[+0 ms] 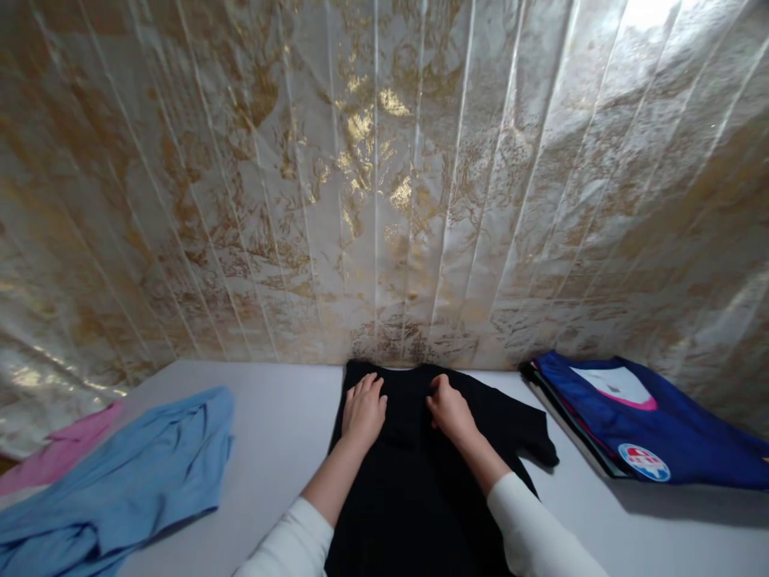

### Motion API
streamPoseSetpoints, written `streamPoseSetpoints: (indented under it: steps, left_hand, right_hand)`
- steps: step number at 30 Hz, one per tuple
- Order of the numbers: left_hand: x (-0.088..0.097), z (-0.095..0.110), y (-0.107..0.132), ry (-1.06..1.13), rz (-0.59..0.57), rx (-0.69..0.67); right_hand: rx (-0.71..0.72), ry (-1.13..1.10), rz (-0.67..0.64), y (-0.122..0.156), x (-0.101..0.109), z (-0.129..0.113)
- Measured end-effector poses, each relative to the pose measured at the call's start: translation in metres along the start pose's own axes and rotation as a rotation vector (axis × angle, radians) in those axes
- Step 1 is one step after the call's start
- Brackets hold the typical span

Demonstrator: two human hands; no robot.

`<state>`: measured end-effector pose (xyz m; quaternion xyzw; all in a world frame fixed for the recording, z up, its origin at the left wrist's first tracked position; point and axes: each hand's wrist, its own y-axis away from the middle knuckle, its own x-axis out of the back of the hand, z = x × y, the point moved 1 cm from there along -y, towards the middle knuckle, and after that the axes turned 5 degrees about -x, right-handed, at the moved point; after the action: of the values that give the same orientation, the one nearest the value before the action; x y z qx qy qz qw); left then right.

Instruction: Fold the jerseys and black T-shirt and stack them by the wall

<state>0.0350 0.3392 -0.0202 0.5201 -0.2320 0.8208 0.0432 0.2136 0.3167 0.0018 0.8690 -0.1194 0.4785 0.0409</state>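
Observation:
A black T-shirt [420, 497] lies spread on the white table in front of me, its neckline at the far edge. One short sleeve sticks out to the right; along the left the shirt's edge runs straight, with no sleeve showing. My left hand [364, 410] rests flat near the left shoulder, fingers stretched over the cloth. Near the right side of the neckline, my right hand [452, 410] is closed, its fingers curled in a pinch at the black fabric. The fingertips of that hand are partly hidden.
On the right sits a stack of folded clothes with a dark blue garment [678, 433] on top. A light blue garment [138, 473] lies loosely at the left, beside a pink one [66, 453]. A shiny gold-patterned curtain [384, 200] hangs behind the white table [276, 433].

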Motion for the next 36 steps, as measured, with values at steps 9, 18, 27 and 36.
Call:
streamPoseSetpoints:
  steps: [9, 18, 27, 36]
  left_hand:
    - [0.000, -0.006, -0.002, 0.126, 0.032, -0.005]
    - [-0.001, -0.005, -0.001, 0.162, 0.029, 0.003]
    - [0.044, 0.006, 0.000, 0.164, -0.020, -0.042]
    - [0.052, 0.034, 0.059, -0.037, -0.176, -0.122]
  right_hand:
    - [0.639, 0.159, -0.145, 0.066, 0.020, -0.032]
    - [0.748, 0.281, -0.068, 0.075, -0.006, -0.030]
    - [0.396, 0.110, -0.042, 0.050, 0.017, -0.003]
    - [0.140, 0.221, -0.024, -0.007, 0.001, -0.001]
